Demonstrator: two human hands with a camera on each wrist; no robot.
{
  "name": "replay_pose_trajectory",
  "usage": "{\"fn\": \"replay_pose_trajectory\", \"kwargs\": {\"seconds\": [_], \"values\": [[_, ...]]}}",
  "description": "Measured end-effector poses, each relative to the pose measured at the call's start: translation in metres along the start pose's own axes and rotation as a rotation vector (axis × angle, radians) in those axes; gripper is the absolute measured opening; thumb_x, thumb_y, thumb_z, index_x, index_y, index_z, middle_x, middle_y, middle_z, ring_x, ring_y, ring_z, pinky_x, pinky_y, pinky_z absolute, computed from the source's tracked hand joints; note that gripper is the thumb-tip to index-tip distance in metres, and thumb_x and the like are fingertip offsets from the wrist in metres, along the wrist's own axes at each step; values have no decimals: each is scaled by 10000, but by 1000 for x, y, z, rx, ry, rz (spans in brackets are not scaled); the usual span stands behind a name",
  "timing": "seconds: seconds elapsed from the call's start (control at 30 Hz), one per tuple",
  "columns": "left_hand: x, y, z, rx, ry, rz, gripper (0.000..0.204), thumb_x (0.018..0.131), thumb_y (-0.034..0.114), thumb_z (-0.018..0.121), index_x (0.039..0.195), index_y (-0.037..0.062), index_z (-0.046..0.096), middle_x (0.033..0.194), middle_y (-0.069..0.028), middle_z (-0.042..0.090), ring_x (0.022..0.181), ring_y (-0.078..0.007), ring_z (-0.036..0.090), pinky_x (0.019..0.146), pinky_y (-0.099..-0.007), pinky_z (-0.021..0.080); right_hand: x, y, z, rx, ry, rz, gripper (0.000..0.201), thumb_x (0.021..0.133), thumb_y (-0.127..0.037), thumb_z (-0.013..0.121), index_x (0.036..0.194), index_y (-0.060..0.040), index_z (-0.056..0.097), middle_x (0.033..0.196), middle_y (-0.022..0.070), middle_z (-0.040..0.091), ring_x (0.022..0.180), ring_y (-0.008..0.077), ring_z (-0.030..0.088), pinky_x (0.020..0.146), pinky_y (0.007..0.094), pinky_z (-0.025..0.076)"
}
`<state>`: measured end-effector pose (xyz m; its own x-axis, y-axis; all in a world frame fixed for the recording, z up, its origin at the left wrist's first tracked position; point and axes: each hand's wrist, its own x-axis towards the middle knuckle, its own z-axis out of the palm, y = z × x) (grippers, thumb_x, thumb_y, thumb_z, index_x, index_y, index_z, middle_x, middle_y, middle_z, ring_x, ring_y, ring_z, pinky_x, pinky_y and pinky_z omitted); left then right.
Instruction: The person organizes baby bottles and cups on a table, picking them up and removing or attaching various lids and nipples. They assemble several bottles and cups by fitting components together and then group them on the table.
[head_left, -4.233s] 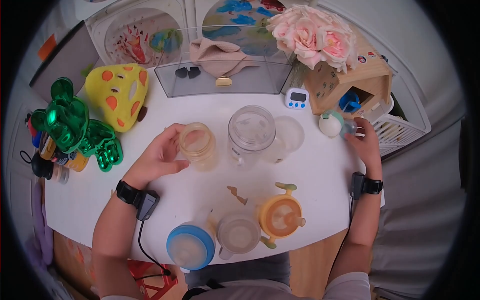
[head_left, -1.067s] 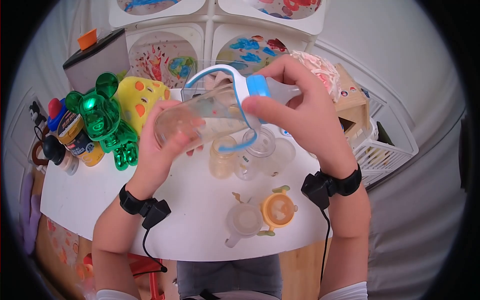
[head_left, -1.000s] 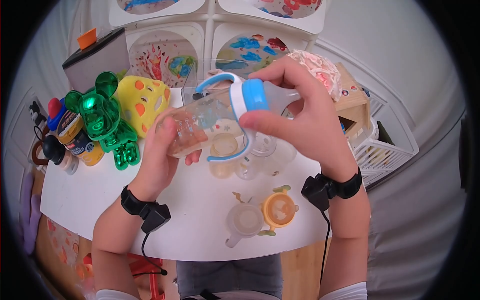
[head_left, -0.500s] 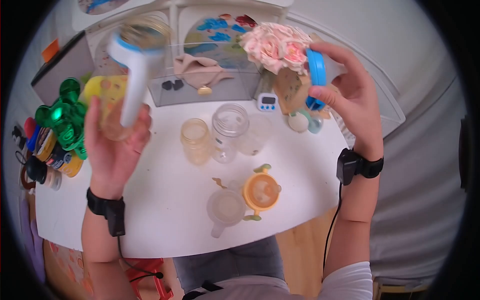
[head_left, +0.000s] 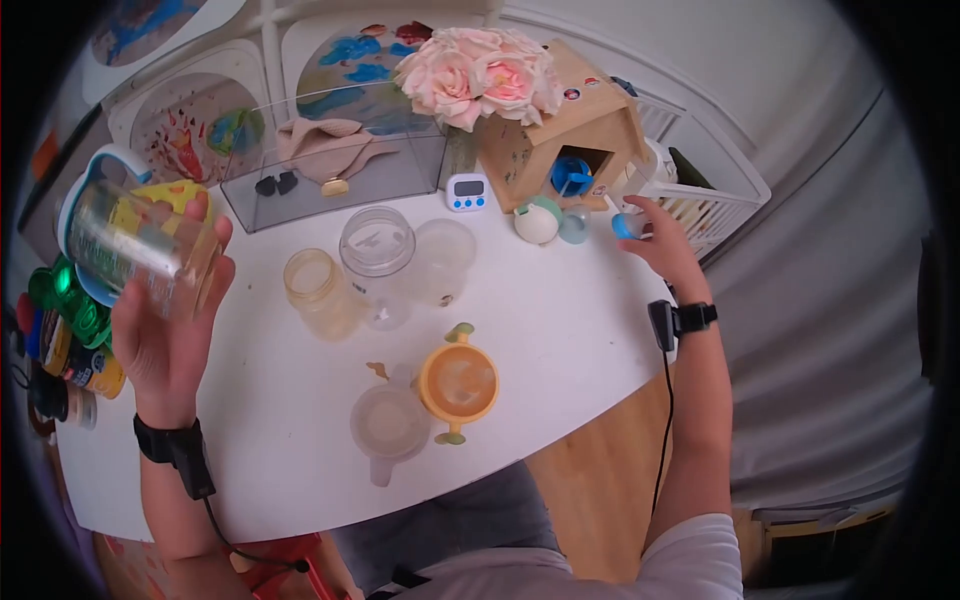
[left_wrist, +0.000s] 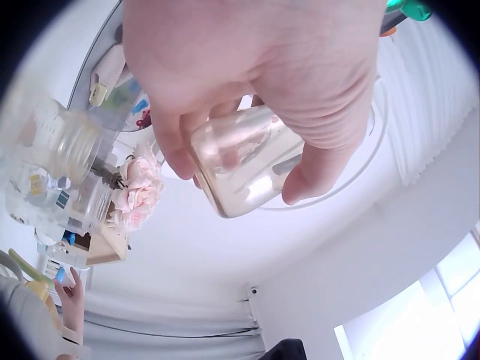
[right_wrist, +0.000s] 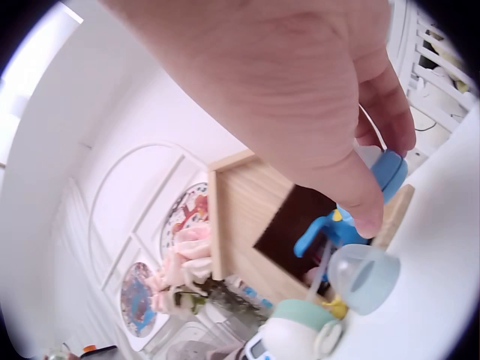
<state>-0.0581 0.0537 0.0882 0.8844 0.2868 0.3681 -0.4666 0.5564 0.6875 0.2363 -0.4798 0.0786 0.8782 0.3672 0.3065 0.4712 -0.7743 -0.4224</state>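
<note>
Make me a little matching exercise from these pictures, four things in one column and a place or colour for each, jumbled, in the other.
Column one:
1. bottle
2. blue bottle top
3. roses
4. timer

Column two:
A. pale pink
B. in the right hand
C. white with blue buttons
D. in the left hand

Pairs: 1-D, 2-B, 3-A, 4-C

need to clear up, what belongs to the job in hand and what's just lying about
Likely the job: clear bottle (left hand), blue-ringed top (right hand), perhaps the jars.
Likely lying about: pink flowers, timer, wooden house, green figure.
</note>
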Motion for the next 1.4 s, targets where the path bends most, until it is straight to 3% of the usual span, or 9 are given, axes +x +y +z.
{"fn": "replay_pose_trajectory", "kwargs": {"seconds": [0.23, 0.5, 0.6, 0.73, 0.97, 1.0, 1.1, 1.13, 1.4], "values": [[-18, 4, 10, 208, 109, 59, 977, 909, 390, 828, 1667, 101, 284, 1649, -224, 433, 1471, -471, 495, 1185, -522, 485, 36, 44, 41, -64, -70, 102, 730, 732, -89, 920, 1404, -76, 636, 1130, 135, 718, 990, 257, 701, 923, 382, 577], [-99, 1, 8, 648, 85, -190, 1008, 844, 434, 882, 1626, 94, 344, 1548, -172, 521, 1433, -375, 546, 1147, -462, 497, 44, 76, 53, 56, -60, 14, 680, 780, -149, 901, 1395, -53, 628, 1162, 148, 737, 1020, 266, 733, 905, 403, 600], [-132, -12, -13, 722, 150, -282, 996, 783, 259, 935, 1600, 85, 392, 1522, -150, 550, 1392, -324, 567, 1162, -450, 454, 37, 75, 43, -34, -5, 8, 609, 876, -107, 847, 1430, -44, 603, 1260, 143, 695, 1128, 234, 684, 939, 372, 593], [-134, -26, -1, 914, 53, -412, 886, 743, 70, 966, 1511, 38, 525, 1448, -90, 621, 1299, -214, 606, 1119, -387, 478, -2, -40, 11, 180, 162, -198, 402, 926, -90, 792, 1299, -5, 669, 1223, 133, 728, 1113, 236, 701, 916, 352, 578], [-110, -59, 28, 1042, -2, -381, 800, 756, 95, 986, 1448, 35, 588, 1394, -60, 664, 1274, -164, 623, 1086, -352, 502, -80, -225, -17, 261, -111, -933, 451, 721, -72, 888, 1141, -42, 725, 1117, 149, 690, 1022, 369, 680, 880, 451, 565], [-107, -69, 31, 1148, -35, -180, 773, 748, 104, 992, 1411, 34, 600, 1319, -66, 680, 1248, -169, 638, 1052, -341, 519, -90, -244, -4, 381, -243, -993, 511, 669, -112, 908, 1149, -28, 755, 1166, 158, 708, 1056, 377, 687, 911, 462, 567], [-106, -83, 21, 1124, -19, -136, 733, 747, 133, 993, 1367, 36, 615, 1206, -59, 675, 1122, -156, 649, 963, -317, 537, -96, -265, 14, 334, -284, -1085, 579, 725, -198, 912, 1260, -80, 726, 1287, 135, 674, 1080, 351, 687, 922, 449, 591], [-104, -82, 19, 1217, -19, -171, 666, 758, 168, 988, 1303, 40, 627, 1086, -36, 634, 949, -136, 610, 849, -296, 533, -97, -270, 19, 335, -280, -1091, 579, 725, -198, 912, 1260, -80, 726, 1287, 135, 674, 1080, 351, 687, 922, 449, 591], [-101, -86, 20, 1313, 41, -184, 586, 756, 217, 982, 1182, 41, 621, 989, -20, 576, 802, -127, 548, 722, -289, 516, -98, -276, 46, 212, -286, -1166, 327, 826, -100, 726, 1146, -67, 668, 1193, 128, 621, 1049, 273, 657, 849, 391, 581]]}}
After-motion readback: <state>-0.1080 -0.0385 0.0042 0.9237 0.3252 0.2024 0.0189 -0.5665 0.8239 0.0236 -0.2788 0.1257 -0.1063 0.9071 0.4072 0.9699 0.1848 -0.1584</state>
